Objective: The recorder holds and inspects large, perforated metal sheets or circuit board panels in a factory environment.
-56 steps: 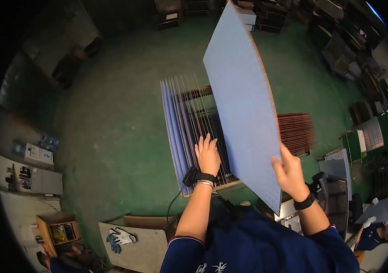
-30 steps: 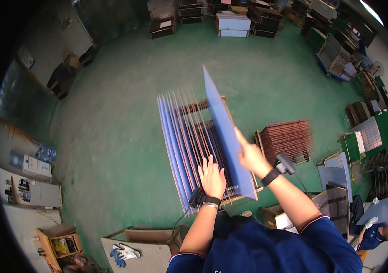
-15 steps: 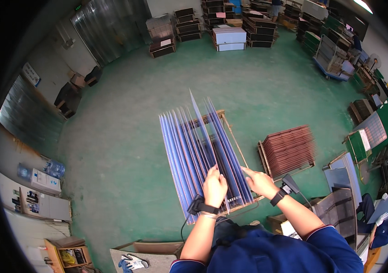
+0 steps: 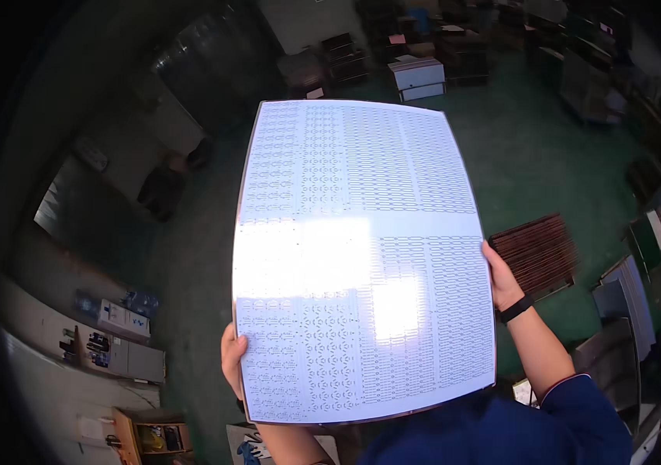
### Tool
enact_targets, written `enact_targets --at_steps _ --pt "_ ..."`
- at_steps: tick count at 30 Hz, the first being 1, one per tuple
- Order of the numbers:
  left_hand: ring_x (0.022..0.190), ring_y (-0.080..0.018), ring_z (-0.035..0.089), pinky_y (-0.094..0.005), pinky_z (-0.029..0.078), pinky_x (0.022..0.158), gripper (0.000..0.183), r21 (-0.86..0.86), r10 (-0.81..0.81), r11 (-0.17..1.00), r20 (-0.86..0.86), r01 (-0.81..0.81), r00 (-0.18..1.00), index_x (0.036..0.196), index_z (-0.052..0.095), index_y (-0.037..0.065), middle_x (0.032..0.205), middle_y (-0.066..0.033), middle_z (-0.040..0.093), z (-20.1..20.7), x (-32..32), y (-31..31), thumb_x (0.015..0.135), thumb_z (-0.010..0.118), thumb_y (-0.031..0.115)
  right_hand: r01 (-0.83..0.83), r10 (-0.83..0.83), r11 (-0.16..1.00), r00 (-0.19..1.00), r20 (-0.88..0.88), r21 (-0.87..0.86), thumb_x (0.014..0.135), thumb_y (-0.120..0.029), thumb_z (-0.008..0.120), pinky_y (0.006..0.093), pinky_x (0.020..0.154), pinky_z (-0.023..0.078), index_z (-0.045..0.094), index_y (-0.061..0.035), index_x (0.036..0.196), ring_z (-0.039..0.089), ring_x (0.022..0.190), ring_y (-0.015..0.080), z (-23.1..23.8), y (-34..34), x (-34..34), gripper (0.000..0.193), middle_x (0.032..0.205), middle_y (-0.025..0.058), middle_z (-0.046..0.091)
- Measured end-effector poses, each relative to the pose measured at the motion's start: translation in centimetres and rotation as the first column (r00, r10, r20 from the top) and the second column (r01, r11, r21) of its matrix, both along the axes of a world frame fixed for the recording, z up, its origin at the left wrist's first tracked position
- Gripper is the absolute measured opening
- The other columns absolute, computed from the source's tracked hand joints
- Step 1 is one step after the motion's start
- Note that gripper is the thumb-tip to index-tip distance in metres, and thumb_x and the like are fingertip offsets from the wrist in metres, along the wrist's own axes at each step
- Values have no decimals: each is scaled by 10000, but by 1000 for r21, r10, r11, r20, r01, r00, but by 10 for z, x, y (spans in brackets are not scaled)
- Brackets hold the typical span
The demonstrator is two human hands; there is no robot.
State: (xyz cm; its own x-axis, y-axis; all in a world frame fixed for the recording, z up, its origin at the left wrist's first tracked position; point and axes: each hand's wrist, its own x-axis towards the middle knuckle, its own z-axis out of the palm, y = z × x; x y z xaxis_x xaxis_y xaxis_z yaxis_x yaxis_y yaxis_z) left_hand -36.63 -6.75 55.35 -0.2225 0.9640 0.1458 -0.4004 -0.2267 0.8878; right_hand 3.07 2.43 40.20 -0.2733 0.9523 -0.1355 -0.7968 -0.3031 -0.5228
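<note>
Left hand (image 4: 232, 358): closed around left edge of white patterned panel (image 4: 365, 263), fingers partly hidden | Right hand (image 4: 503, 280): gripping its right edge | Panel: held up before the blue shirt (image 4: 501, 434), above the green floor (image 4: 524, 163)

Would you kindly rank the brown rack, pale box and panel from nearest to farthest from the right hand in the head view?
1. Panel, gripped by the right hand
2. Brown rack, on the right
3. Pale box, far ahead
</note>
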Motion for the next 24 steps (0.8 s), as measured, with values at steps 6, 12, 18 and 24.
enact_targets --at_steps 6,12,18,24 --pt "839 -197 605 -308 493 772 373 157 -274 961 457 227 846 1062 579 -1 974 -118 631 -41 14 19 937 462 330 193 -185 962 981 -57 191 956 -184 503 304 836 532 454 -5 1289 610 987 191 29 -16 36 380 1140 134 590" --pt "1128 -243 512 -403 415 971 489 13 -118 990 610 140 783 1299 459 60 1260 -94 519 -103 69 21 980 395 425 436 -415 884 898 -149 166 954 -169 505 351 920 483 465 -23 1287 565 1087 202 17 -29 46 365 1184 101 575" --pt "1172 -231 465 -400 388 999 465 -142 -128 965 482 222 867 1366 373 70 1321 -75 465 -121 134 18 965 502 266 394 -413 859 911 -14 327 933 -178 543 379 990 422 438 -13 1306 526 1148 229 31 -69 74 421 1268 97 537" --pt "1060 -206 559 -335 459 918 375 -157 -126 971 293 178 948 1298 452 8 1204 -106 568 -125 125 31 971 488 189 638 -615 604 754 -231 477 1011 -225 349 352 999 435 472 14 1231 547 1136 230 24 -99 236 347 1220 145 568"
